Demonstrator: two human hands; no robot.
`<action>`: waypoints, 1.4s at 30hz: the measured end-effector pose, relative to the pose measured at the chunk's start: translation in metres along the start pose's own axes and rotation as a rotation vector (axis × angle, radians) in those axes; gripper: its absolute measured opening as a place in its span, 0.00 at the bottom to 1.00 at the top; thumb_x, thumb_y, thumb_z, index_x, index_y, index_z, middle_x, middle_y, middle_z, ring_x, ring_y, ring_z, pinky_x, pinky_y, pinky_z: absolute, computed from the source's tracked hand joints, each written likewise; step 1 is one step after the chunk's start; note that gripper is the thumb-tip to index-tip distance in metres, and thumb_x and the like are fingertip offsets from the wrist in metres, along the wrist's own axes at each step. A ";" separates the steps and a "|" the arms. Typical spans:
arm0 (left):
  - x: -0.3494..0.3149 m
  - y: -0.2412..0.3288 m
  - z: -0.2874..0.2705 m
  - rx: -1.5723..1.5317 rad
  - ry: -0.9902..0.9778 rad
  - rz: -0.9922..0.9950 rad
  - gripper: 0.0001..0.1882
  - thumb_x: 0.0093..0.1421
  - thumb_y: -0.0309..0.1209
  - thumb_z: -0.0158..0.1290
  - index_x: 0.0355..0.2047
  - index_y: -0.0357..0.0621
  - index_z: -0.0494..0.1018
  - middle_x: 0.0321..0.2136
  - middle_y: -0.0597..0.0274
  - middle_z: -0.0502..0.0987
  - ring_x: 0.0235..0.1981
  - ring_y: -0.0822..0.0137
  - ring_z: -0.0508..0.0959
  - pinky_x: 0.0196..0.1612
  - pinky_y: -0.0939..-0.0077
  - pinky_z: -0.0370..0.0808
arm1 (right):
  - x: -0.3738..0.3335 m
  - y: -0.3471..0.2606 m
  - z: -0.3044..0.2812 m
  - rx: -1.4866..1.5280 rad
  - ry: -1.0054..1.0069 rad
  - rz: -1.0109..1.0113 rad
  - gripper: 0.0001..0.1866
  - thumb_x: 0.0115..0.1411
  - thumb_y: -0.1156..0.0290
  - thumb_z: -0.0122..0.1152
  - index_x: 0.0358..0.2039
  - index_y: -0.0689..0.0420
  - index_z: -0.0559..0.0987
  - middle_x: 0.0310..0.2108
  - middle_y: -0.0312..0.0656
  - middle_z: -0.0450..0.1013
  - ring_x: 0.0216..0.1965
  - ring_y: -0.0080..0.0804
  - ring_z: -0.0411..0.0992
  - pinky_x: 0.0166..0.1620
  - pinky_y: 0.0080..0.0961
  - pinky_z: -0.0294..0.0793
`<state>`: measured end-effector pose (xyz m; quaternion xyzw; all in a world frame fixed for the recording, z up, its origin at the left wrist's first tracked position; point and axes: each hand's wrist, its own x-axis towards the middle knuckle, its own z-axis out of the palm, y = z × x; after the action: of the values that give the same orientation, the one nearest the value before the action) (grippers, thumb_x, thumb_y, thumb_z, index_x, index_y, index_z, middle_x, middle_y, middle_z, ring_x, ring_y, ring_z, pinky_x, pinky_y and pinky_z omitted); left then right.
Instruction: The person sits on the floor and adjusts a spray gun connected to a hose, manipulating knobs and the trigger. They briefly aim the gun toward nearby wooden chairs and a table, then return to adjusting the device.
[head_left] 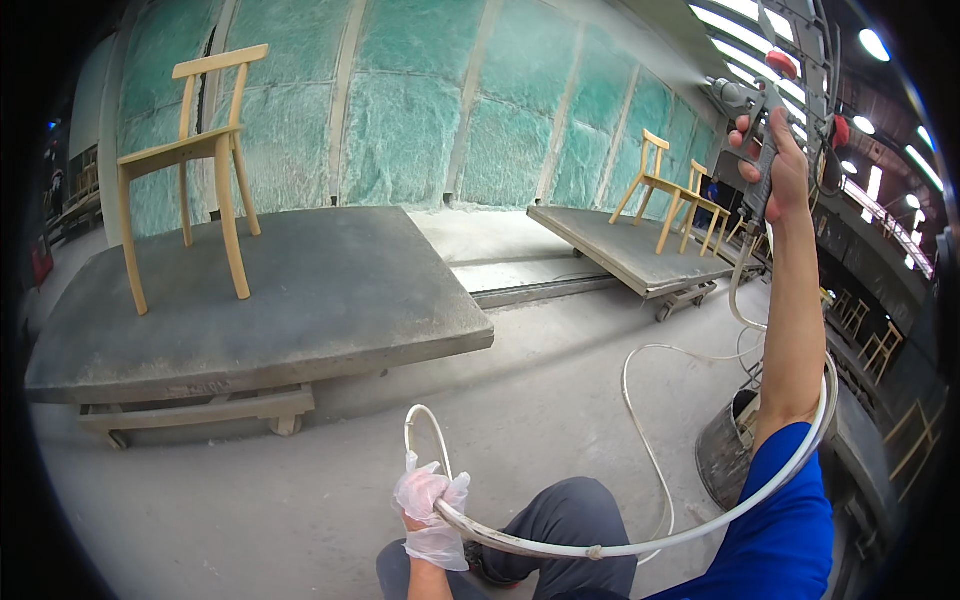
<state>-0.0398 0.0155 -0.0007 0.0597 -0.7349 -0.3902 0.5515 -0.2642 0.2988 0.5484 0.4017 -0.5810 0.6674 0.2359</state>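
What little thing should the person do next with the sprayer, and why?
Maybe swing the right hand a bit left, bringing the spray gun nearer the closest wooden chair. The gun is held out at the far right with pale mist leaving it leftward, while that chair stands on the left. The gloved left hand holds the white hose, so it could probably give some slack.

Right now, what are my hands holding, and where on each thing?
Your right hand grips the spray gun by its handle; your gloved left hand holds the white hose partway along its length.
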 end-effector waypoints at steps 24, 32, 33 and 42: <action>0.000 -0.015 -0.002 0.025 0.155 0.041 0.20 0.51 0.25 0.76 0.35 0.49 0.74 0.39 0.61 0.81 0.54 0.44 0.83 0.68 0.36 0.75 | -0.011 0.020 -0.016 0.069 -0.082 -0.014 0.23 0.81 0.49 0.50 0.62 0.54 0.74 0.43 0.40 0.79 0.41 0.26 0.80 0.22 0.15 0.70; 0.001 -0.015 0.000 0.020 0.142 0.047 0.21 0.49 0.25 0.77 0.35 0.49 0.74 0.39 0.61 0.82 0.52 0.44 0.83 0.66 0.39 0.76 | -0.012 0.013 -0.026 0.057 -0.105 0.000 0.25 0.83 0.50 0.46 0.69 0.52 0.69 0.44 0.40 0.78 0.43 0.27 0.79 0.22 0.14 0.70; 0.001 -0.015 0.000 0.020 0.145 0.056 0.21 0.49 0.25 0.77 0.35 0.50 0.74 0.39 0.61 0.82 0.52 0.44 0.83 0.66 0.38 0.76 | -0.013 0.012 -0.026 0.056 -0.110 -0.009 0.25 0.83 0.50 0.46 0.69 0.51 0.69 0.44 0.40 0.78 0.43 0.27 0.79 0.22 0.14 0.70; 0.000 -0.018 0.000 0.024 0.128 0.064 0.22 0.49 0.26 0.78 0.35 0.50 0.74 0.39 0.61 0.82 0.53 0.44 0.83 0.67 0.36 0.75 | -0.018 0.010 -0.022 0.055 -0.099 -0.031 0.25 0.83 0.50 0.45 0.71 0.51 0.68 0.45 0.41 0.77 0.44 0.27 0.78 0.22 0.14 0.70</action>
<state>-0.0462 0.0032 -0.0125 0.0677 -0.7041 -0.3589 0.6089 -0.2675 0.3210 0.5282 0.4493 -0.5672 0.6587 0.2062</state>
